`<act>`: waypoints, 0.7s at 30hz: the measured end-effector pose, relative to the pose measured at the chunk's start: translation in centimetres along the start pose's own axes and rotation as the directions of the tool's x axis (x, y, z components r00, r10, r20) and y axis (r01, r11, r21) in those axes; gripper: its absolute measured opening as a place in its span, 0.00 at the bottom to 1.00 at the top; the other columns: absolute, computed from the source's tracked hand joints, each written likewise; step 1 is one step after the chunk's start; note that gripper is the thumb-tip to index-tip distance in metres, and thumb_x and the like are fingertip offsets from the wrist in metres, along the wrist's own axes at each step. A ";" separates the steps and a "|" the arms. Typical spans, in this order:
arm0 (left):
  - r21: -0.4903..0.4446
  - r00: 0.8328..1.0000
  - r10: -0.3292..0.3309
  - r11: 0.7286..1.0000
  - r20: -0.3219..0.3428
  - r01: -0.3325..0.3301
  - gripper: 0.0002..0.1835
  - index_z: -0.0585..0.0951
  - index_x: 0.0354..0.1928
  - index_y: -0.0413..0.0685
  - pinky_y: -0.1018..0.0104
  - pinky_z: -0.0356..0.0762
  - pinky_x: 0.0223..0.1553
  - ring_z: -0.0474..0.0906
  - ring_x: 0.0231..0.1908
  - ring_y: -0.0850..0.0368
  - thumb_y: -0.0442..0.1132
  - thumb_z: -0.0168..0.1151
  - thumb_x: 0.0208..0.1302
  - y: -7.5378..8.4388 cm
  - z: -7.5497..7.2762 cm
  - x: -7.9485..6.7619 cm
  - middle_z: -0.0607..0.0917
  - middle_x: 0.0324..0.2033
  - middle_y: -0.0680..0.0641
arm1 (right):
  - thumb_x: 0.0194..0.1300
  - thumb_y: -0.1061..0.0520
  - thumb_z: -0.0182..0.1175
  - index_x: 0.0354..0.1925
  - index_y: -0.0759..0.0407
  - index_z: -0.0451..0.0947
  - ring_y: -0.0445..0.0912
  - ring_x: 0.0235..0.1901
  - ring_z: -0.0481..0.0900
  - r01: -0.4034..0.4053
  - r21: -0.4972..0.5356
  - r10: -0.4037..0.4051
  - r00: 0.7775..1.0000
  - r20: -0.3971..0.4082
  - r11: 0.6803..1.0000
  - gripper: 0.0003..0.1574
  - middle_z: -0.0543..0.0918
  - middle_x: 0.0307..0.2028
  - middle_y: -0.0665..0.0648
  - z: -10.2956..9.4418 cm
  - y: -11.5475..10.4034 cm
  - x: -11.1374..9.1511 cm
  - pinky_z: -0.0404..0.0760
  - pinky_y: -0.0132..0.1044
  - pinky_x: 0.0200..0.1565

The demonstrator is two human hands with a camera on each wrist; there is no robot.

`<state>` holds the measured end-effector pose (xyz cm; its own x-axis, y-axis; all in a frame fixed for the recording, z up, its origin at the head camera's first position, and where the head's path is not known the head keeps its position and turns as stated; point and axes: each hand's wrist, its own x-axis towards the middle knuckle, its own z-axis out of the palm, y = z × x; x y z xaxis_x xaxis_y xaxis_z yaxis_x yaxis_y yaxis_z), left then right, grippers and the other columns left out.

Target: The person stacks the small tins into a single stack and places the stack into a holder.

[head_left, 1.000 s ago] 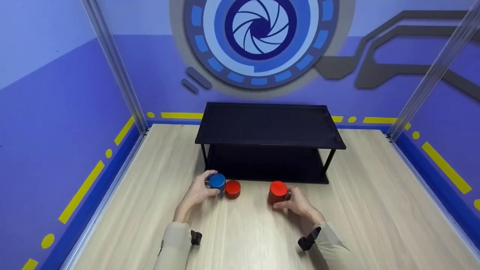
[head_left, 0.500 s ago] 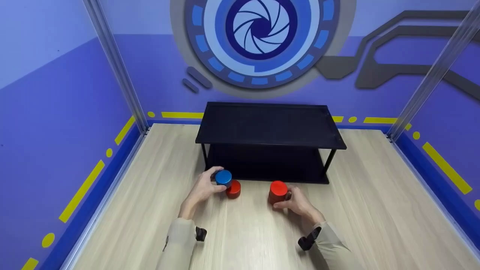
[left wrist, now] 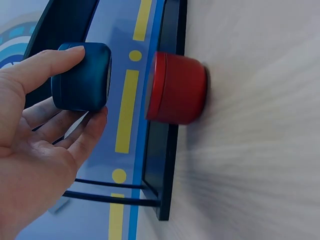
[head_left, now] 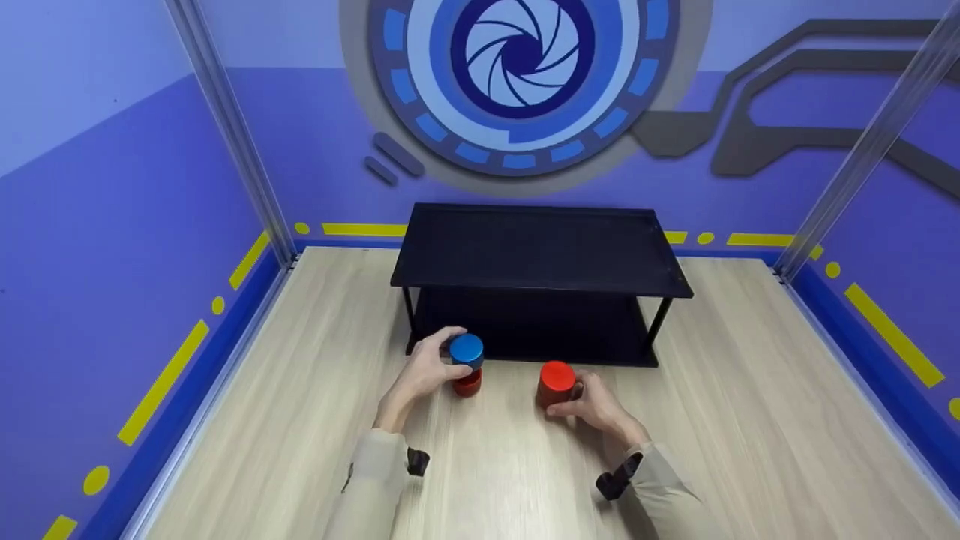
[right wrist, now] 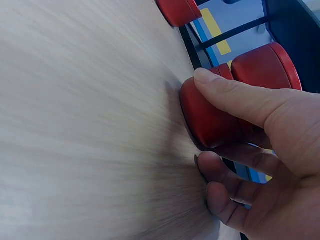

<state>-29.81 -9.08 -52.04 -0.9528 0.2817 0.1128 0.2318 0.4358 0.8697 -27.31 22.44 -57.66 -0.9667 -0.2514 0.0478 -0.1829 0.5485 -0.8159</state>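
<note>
In the head view, my left hand (head_left: 426, 369) grips a small blue tin (head_left: 466, 351) between thumb and fingers, above a single red tin (head_left: 467, 387). A gap shows between the blue tin (left wrist: 82, 77) and the red tin (left wrist: 180, 89) in the left wrist view. To the right, two red tins stand stacked on the tabletop. My right hand (head_left: 598, 406) holds the lower red tin (right wrist: 207, 117), thumb on one side and fingers on the other. The upper red tin (right wrist: 265, 67) sits on top of it.
Just behind the tins stands a black two-tier shelf (head_left: 540, 251) with thin posts. The wooden tabletop (head_left: 480, 480) is bounded by a blue patterned back wall (head_left: 300, 150) and side walls with metal corner posts.
My left hand has lifted the blue tin from beside the single red tin and moved it right, over that tin. The right hand and its stack have stayed in place.
</note>
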 end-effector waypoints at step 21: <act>0.024 0.992 0.117 0.993 0.051 -0.118 0.33 0.74 0.61 0.45 0.51 0.74 0.57 0.78 0.52 0.46 0.35 0.73 0.51 2.5 3.0 1.6 0.79 0.58 0.41 | 0.44 0.57 0.77 0.49 0.64 0.79 0.50 0.44 0.81 -0.018 0.016 0.018 1.000 0.002 1.000 0.32 0.86 0.44 0.60 0.1 -0.1 0.2 0.77 0.48 0.51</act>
<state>-30.22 -4.99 -51.11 -0.9080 0.3739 0.1889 0.3472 0.4194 0.8388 -27.44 22.26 -57.65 -0.9693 -0.2436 0.0320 -0.1629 0.5399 -0.8258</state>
